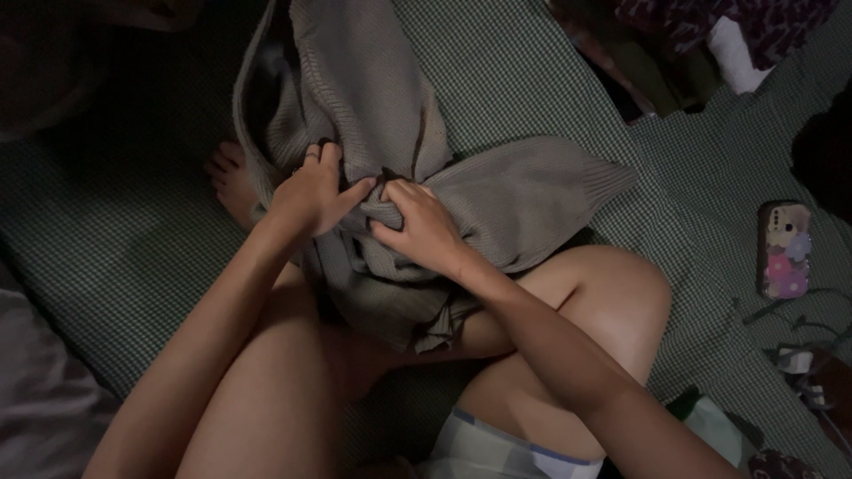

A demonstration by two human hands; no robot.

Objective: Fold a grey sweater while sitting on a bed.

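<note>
Knitwear bunches in the person's lap: left hand and right hand both clench fingers into the grey sweater, whose sleeve at three o'clock could slip onto the checked bedsheet and tangle.

A plain grey-taupe ribbed knit garment is showing at the centre, darker in its folds. Under it, a sheet checked finely in green and white is spreading all round. At three o'clock a phone case is showing pink and lilac flowers on tan. At six o'clock, pale shorts are showing a blue stripe.
</note>
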